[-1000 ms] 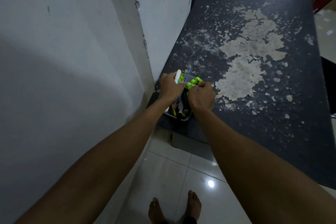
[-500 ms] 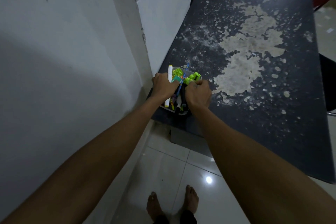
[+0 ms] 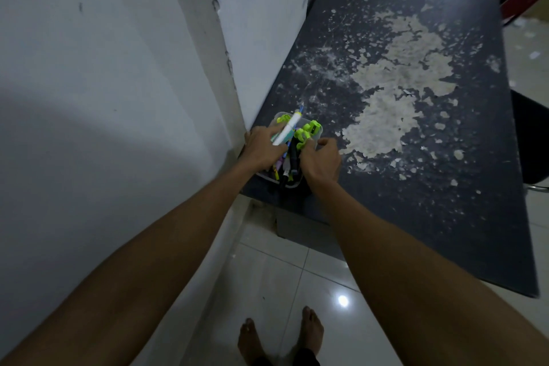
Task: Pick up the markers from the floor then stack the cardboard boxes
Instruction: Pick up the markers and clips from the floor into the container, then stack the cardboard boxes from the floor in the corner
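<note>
A clear plastic container [image 3: 317,137] stands on the near left corner of the dark table [image 3: 430,172], against the white wall. Several markers [image 3: 292,157] lie inside it, dark, yellow and green-capped. My left hand [image 3: 263,147] reaches over the container's left side and holds a white marker [image 3: 287,128] that slants up out of it. My right hand [image 3: 322,162] hovers at the right side with fingers loosely curled and thumb raised, touching the green-capped markers [image 3: 307,134]. No cardboard boxes are in sight.
The tabletop is dark with large peeled, pale patches [image 3: 395,92]. A white wall and its corner [image 3: 225,68] run along the left. Glossy white floor tiles [image 3: 297,291] lie below, with my bare feet [image 3: 279,336]. A black chair seat [image 3: 530,140] shows at the right edge.
My right hand let go of the green-capped markers and loosened, its fingers now less curled. My left hand tilted the white marker to the right over the container.
</note>
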Tool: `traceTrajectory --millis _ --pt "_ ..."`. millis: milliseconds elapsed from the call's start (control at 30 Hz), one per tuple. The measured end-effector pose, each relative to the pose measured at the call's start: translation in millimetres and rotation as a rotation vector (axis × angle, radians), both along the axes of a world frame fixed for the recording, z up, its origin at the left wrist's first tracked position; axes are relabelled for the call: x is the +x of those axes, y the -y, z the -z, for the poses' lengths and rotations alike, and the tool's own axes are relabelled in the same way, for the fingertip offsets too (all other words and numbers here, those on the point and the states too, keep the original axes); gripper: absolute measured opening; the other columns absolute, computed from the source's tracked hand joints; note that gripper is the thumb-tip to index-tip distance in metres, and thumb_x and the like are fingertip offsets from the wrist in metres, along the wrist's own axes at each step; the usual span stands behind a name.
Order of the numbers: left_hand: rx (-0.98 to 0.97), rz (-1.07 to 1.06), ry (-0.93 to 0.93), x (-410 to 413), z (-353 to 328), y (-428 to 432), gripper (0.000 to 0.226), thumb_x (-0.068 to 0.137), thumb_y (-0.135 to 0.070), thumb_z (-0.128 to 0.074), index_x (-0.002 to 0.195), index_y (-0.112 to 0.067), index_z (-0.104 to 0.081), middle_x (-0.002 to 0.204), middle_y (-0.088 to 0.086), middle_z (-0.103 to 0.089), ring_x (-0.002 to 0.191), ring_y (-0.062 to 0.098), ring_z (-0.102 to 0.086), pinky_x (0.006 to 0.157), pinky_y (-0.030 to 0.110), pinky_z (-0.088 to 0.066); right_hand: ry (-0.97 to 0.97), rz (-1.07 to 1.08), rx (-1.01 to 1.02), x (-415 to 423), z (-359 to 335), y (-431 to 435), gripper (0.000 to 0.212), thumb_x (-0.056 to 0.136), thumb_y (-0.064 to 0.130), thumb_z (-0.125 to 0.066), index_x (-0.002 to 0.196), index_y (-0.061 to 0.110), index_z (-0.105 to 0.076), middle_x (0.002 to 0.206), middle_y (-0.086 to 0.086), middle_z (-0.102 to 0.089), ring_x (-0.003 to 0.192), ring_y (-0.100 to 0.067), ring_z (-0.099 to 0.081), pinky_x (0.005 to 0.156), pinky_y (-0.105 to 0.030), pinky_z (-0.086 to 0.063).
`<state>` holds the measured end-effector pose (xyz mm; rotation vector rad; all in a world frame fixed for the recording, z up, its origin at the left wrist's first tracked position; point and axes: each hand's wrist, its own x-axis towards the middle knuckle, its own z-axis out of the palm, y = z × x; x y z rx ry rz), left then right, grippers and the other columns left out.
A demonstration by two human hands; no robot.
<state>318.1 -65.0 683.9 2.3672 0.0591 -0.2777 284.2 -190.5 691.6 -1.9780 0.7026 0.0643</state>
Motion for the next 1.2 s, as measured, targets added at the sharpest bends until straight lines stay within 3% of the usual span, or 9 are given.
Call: traceTrajectory --millis 133,267,367,467,600,700,833,1000,1200 --pt "0.081 0.038 -0.069 -3 -1 6 0.064 0.078 -0.043 -0.054 0.14 -0.029 -0.047 0.132 0.019 -0.05 0.132 0.029 -0.039 0.106 0.028 -0.023 -0.01 0.011 0.005 -2 0 1 0.029 0.095 0.035 -0.044 0.113 0.013 -0.05 0.116 -0.011 -0.059 0.103 -0.029 -0.057 0.087 -0.042 -0.048" --pt "-0.002 -0.035 -0.018 -4 -4 7 0.071 0.075 -0.044 -0.053 0.142 -0.021 -0.047 0.121 0.018 -0.06 0.117 0.03 -0.055 0.103 0.037 -0.042 -0.01 0.008 0.013 -3 0 1 0.028 0.095 0.033 -0.044 0.112 0.012 -0.05 0.113 -0.01 -0.059 0.102 -0.029 -0.057 0.085 -0.04 -0.047" --pt "-0.059 -0.058 -0.044 -7 -11 7 0.068 0.08 -0.035 -0.058 0.143 -0.014 -0.045 0.13 0.017 -0.059 0.117 0.029 -0.058 0.1 0.041 -0.047 -0.003 0.003 0.018 -4 0 0 0.027 0.095 0.032 -0.044 0.11 0.01 -0.05 0.111 -0.011 -0.058 0.102 -0.029 -0.056 0.083 -0.039 -0.045" --pt "-0.095 -0.089 -0.017 -11 -7 4 0.076 0.072 -0.044 -0.054 0.142 -0.016 -0.046 0.126 0.013 -0.063 0.111 0.029 -0.062 0.096 0.043 -0.051 0.0 -0.001 0.035 -6 1 -1 0.028 0.094 0.032 -0.045 0.11 0.009 -0.05 0.114 -0.012 -0.059 0.103 -0.03 -0.057 0.085 -0.04 -0.046" --pt "-0.087 -0.133 0.02 -32 -21 7 0.065 0.069 -0.038 -0.053 0.128 -0.013 -0.059 0.112 0.013 -0.07 0.104 0.03 -0.066 0.092 0.04 -0.052 -0.005 -0.025 0.047 -15 -2 2 0.032 0.094 0.035 -0.046 0.112 0.009 -0.05 0.115 -0.012 -0.059 0.104 -0.03 -0.057 0.085 -0.039 -0.046" --pt "-0.088 -0.187 0.051 -52 -33 11 0.054 0.073 -0.026 -0.061 0.124 -0.006 -0.062 0.12 0.017 -0.066 0.109 0.029 -0.062 0.094 0.034 -0.05 -0.014 -0.039 0.057 -22 -9 9 0.037 0.094 0.037 -0.047 0.119 0.009 -0.05 0.12 -0.013 -0.058 0.102 -0.028 -0.055 0.082 -0.035 -0.045" --pt "-0.037 -0.233 0.102 -83 -36 13 0.031 0.079 -0.016 -0.068 0.107 -0.003 -0.068 0.11 0.019 -0.066 0.104 0.032 -0.062 0.088 0.036 -0.049 -0.017 -0.075 0.05 -45 -17 21 0.037 0.095 0.034 -0.048 0.122 0.009 -0.048 0.126 -0.014 -0.055 0.111 -0.03 -0.054 0.085 -0.035 -0.041" --pt "-0.01 -0.271 0.097 -120 -41 22 0.034 0.081 -0.01 -0.066 0.114 -0.003 -0.066 0.121 0.017 -0.063 0.113 0.032 -0.058 0.098 0.033 -0.045 -0.025 -0.076 0.054 -81 -25 30 0.043 0.096 0.037 -0.047 0.129 0.01 -0.045 0.131 -0.014 -0.053 0.116 -0.032 -0.054 0.095 -0.04 -0.046" --pt "-0.009 -0.15 0.081 -200 -49 41 0.032 0.084 -0.014 -0.063 0.115 -0.007 -0.064 0.122 0.012 -0.063 0.114 0.027 -0.057 0.1 0.036 -0.046 0.011 -0.032 0.024 -174 -35 54 0.047 0.097 0.039 -0.046 0.134 0.011 -0.041 0.134 -0.012 -0.05 0.117 -0.03 -0.052 0.092 -0.038 -0.043"
